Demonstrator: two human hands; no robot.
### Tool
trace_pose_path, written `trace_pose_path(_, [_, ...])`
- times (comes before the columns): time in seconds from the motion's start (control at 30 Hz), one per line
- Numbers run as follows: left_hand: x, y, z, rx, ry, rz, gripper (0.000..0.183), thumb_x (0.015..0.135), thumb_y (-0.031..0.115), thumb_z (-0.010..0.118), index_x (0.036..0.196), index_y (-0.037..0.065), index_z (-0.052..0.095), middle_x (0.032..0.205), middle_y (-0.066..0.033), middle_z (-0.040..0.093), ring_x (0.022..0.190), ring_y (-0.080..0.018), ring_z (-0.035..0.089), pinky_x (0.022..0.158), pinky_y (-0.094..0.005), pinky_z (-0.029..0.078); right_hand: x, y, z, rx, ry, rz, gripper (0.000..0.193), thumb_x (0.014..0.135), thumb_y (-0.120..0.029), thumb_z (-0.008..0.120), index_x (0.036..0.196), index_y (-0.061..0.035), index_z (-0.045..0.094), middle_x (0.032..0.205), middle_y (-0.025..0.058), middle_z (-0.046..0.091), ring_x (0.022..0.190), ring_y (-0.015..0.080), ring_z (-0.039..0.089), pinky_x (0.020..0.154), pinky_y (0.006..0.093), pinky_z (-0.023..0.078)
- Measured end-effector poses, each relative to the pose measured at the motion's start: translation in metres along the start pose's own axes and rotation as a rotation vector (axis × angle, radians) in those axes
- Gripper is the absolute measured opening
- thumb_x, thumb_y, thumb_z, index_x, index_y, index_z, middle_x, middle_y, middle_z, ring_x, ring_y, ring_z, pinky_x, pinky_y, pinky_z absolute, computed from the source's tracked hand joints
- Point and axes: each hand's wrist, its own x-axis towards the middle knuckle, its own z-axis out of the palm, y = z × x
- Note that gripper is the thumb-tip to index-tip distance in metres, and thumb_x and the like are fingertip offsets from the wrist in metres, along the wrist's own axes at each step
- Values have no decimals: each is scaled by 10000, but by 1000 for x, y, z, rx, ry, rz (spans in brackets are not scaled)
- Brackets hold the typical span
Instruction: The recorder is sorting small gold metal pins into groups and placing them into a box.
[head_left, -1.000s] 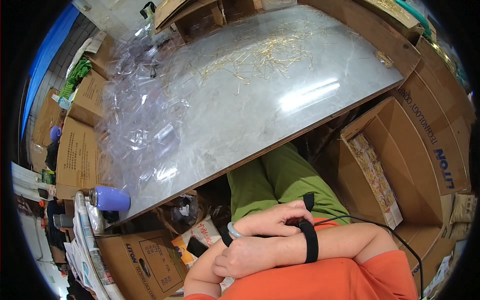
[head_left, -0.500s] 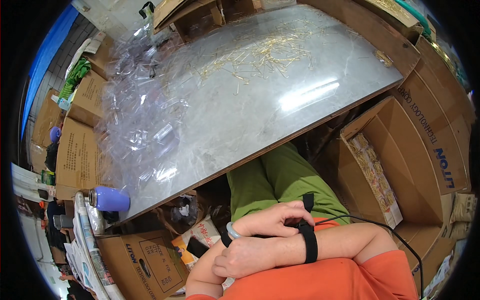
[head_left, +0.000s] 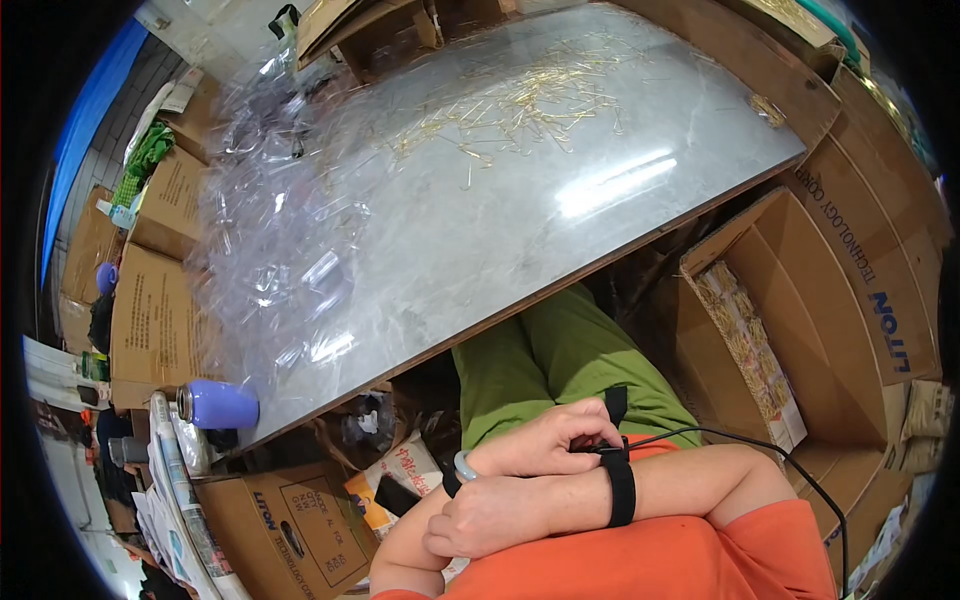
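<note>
My forearms are crossed in front of my orange shirt. My left hand (head_left: 545, 440), with a pale bangle (head_left: 464, 464) at its wrist, reaches over to the right forearm. Its fingers are bent and pinch the black buckle of the wrist strap (head_left: 621, 488) there. A loose strap end stands up beside the fingertips, and a thin black cable (head_left: 740, 440) runs from the buckle to the right. My right hand (head_left: 475, 518) rests curled against my left arm, with nothing visible in its closed fingers.
On the grey marbled table (head_left: 460, 270) lie many gold wire hooks (head_left: 540, 100) and a heap of clear plastic pieces (head_left: 270, 220). A purple bottle (head_left: 220, 404) stands at its near left corner. An open carton (head_left: 830, 320) holding bundled gold pieces (head_left: 745, 345) is at right.
The fingers of my left hand have shifted slightly at the strap buckle. My right hand has stayed where it was, and the view has moved a little.
</note>
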Motion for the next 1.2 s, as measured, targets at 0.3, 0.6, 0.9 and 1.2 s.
trace_pose_path(0.3, [-4,-1,-4,-132,36,-98,170,875,33,703,1043,10,711,1046,-46,603,884,-113,559,707,-244,451,-4,8,0,71,37,-54,106,865,-142,576,786,-70,580,755,65,633,680,223,682,551,374,522])
trace_pose_path(0.6, [-12,-6,-16,-207,-50,-101,232,959,106,618,1152,6,701,1118,-59,585,1043,-153,553,895,-293,459,1,13,12,-46,124,-86,109,851,-157,588,771,-85,571,750,53,616,654,207,663,527,365,506])
trace_pose_path(0.9, [0,30,-50,-212,-366,-408,373,1027,271,608,1271,-11,634,1172,-54,553,1090,-134,538,934,-284,454,2,20,34,30,8,-149,186,820,-246,595,800,-61,597,733,96,626,646,285,676,568,446,520])
trace_pose_path(1.2, [9,21,-41,-262,-286,-569,374,920,289,773,1116,-2,645,954,-9,637,879,-84,563,794,-243,476,0,26,39,157,-232,-220,242,815,-245,597,785,-6,626,734,148,652,655,365,681,581,484,529])
